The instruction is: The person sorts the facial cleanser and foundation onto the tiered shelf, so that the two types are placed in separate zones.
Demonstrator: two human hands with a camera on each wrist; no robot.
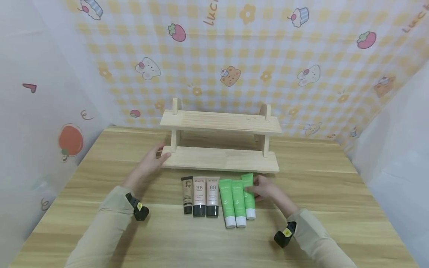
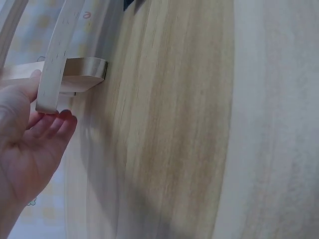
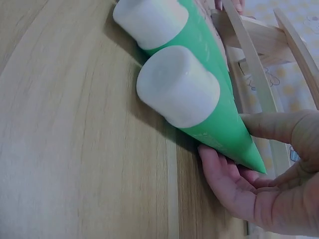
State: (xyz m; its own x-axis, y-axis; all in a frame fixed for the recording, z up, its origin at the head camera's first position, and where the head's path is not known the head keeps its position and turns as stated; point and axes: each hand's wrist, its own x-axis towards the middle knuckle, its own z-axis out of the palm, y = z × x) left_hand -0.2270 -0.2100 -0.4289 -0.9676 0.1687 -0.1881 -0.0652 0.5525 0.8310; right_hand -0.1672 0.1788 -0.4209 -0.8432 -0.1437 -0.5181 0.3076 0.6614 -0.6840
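A two-tier wooden shelf (image 1: 221, 158) stands at the back of the table. My left hand (image 1: 155, 159) grips the left end of its lower board, thumb on top and fingers curled below the edge in the left wrist view. A green squeeze tube (image 1: 248, 201) with a white cap lies rightmost in a row, set slightly higher than its neighbours. Thumb and fingers of my right hand (image 1: 266, 188) pinch this tube by its side near the flat end (image 3: 244, 149). Two more green tubes (image 1: 228, 204) lie just left of it, caps toward me.
Left of the green tubes lie two beige BB cream tubes (image 1: 199, 197) with black caps and a slimmer brown tube (image 1: 187, 193). Behind the shelf hangs a yellow checked cloth (image 1: 214, 56); pale sheets flank the wood-grain table (image 1: 161, 238).
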